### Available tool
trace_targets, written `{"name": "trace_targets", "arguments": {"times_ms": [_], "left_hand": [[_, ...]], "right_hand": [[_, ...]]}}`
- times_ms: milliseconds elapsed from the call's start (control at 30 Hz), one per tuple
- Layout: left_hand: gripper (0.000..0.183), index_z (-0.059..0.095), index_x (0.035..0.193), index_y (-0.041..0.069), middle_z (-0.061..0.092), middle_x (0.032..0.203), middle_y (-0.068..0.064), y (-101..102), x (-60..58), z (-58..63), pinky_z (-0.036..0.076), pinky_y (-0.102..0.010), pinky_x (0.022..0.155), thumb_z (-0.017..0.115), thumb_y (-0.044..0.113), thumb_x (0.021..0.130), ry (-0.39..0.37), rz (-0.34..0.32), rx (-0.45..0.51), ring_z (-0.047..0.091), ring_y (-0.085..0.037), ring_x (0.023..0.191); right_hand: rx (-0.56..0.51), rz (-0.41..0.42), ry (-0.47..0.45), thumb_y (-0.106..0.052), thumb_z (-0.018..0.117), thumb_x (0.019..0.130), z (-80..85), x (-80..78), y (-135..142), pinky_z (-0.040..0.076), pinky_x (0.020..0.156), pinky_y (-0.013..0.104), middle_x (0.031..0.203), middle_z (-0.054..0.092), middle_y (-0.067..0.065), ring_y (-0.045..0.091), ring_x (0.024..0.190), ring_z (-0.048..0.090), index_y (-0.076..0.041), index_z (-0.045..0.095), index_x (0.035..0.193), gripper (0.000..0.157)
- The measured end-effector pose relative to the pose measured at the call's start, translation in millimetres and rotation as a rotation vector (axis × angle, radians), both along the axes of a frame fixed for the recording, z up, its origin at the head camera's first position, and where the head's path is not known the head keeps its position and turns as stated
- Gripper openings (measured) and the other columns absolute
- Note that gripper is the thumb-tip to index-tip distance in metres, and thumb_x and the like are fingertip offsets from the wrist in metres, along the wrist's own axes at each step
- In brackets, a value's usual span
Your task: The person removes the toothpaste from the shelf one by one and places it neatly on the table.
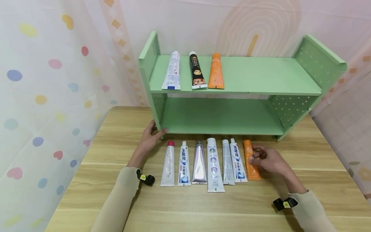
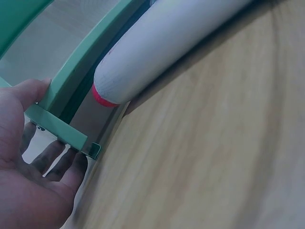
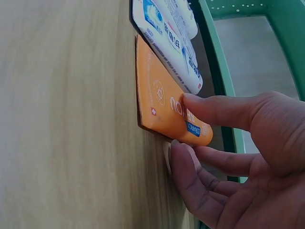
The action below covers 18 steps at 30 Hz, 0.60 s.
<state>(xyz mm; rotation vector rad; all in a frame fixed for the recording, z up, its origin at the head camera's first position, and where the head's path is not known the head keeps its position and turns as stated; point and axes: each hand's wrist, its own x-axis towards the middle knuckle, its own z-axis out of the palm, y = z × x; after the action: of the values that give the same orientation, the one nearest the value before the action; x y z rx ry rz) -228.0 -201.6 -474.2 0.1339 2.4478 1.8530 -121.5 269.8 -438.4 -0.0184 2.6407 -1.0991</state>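
My left hand (image 1: 149,138) grips the lower front corner of a green two-tier shelf (image 1: 220,132). Thumb and fingers wrap the edge of its side panel (image 2: 59,126) in the left wrist view. At the right end of a row of tubes, my right hand (image 1: 270,160) holds an orange tube (image 1: 251,162) that lies on the table. The right wrist view shows the thumb on the printed face of this tube (image 3: 159,95) and the fingers along its side edge. Left of it lies a white tube with blue lettering (image 1: 238,162).
More tubes lie in the row, among them a silver tube (image 1: 200,164) and a white tube with a pink cap (image 1: 168,166). On the upper board are a white tube (image 1: 173,71), a black tube (image 1: 197,71) and another orange tube (image 1: 216,72). A patterned curtain (image 1: 58,80) hangs behind.
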Motion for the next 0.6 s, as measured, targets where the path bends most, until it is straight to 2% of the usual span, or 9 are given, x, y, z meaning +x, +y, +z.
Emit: {"name": "trace_targets", "arguments": {"times_ms": [233,333,467,600], "left_hand": [[0.079,0.024,0.164,0.033,0.036,0.164,-0.012,-2,-1.8,0.3,0.039,-0.058,0.121,0.069,0.032,0.099,-0.001,-0.01,0.013,0.037,-0.038,0.15],[0.079,0.023,0.164,0.029,0.035,0.165,-0.014,-1,-0.1,4.2,0.037,-0.058,0.122,0.068,0.029,0.099,-0.021,-0.008,0.017,0.035,-0.039,0.151],[0.08,0.021,0.165,0.022,0.034,0.164,-0.019,3,8.9,18.5,0.037,-0.058,0.122,0.068,0.025,0.1,-0.042,-0.013,0.012,0.034,-0.042,0.151],[0.079,0.022,0.165,0.019,0.035,0.163,-0.02,7,16.5,31.0,0.039,-0.056,0.121,0.067,0.023,0.1,-0.036,-0.021,0.009,0.036,-0.042,0.15]], "right_hand": [[-0.075,-0.018,0.058,-0.021,0.073,0.094,3.3,0.9,1,0.061,0.069,0.028,0.126,0.061,0.023,0.028,0.1,0.061,0.002,0.049,0.147,0.062],[-0.104,-0.006,0.104,-0.017,0.071,0.095,7.6,1.1,2,0.061,0.073,0.029,0.129,0.059,0.025,0.031,0.104,0.062,0.001,0.049,0.146,0.059],[-0.119,0.033,0.205,-0.013,0.071,0.096,13.7,1.0,2,0.059,0.075,0.025,0.13,0.061,0.024,0.032,0.108,0.063,0.0,0.048,0.148,0.058],[-0.139,0.05,0.289,-0.018,0.072,0.097,20.5,-0.1,-3,0.057,0.08,0.02,0.132,0.062,0.021,0.026,0.108,0.065,-0.003,0.046,0.15,0.062]]}}
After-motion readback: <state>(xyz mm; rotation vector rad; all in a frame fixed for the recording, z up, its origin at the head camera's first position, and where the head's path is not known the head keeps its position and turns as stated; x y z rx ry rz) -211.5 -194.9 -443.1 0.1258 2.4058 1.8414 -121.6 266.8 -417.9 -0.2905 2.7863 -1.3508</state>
